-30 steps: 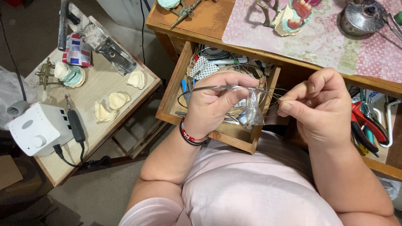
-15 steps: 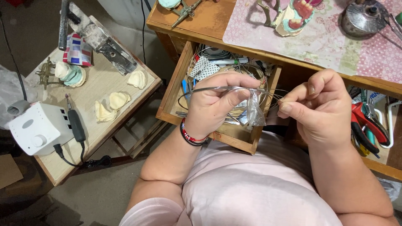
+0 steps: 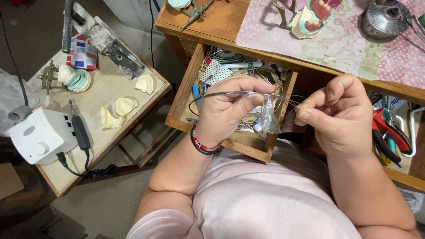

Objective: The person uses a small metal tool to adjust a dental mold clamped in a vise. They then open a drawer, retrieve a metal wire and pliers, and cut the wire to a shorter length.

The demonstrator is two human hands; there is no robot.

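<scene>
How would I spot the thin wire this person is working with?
Start at the open wooden drawer under the desk. Above it, the left hand holds a small clear bag. The coiled wire runs from there to the right hand: thin, silvery, looped.

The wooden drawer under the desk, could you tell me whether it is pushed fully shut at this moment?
No, the wooden drawer stands pulled open, with wire coils and small packets visible inside it behind the left hand.

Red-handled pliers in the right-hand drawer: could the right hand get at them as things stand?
Probably yes: the red-handled pliers lie uncovered beside the right hand, but its fingertips pinch thin wire, so it must let go first.
</scene>
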